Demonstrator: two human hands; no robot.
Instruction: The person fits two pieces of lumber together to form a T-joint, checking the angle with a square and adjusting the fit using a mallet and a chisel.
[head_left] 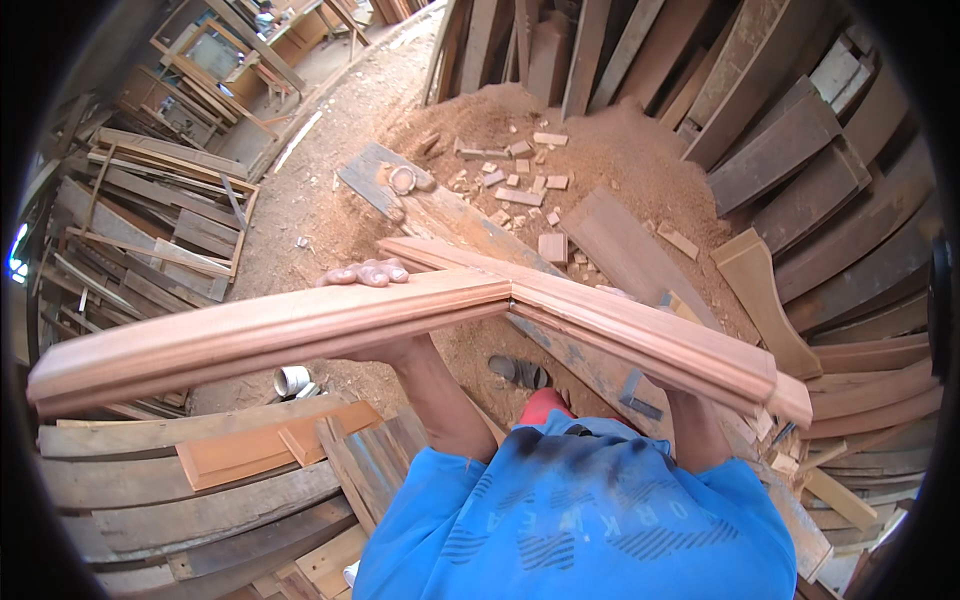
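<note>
I hold two reddish-brown moulded wooden pieces up in front of my body. The left moulded board [270,312] and the right moulded rail [640,325] meet at an angle near the middle, with a small dark gap at the joint. My left hand [365,272] comes from underneath, its fingers curled over the far edge of the left board. Mostly hidden behind the right rail, my right hand [614,292] shows only fingertips past its far edge, the forearm rising below. A narrower end of the right rail's length sticks out beyond the joint.
Below runs a long worn plank [445,215] with a grey-blue L-shaped tool [640,392] on it. Offcuts [518,196] lie in sawdust ahead. Boards [780,150] lean at the right. Timber [200,240] is stacked left, and an orange-brown panel [250,445] lies near a white cylinder [292,380].
</note>
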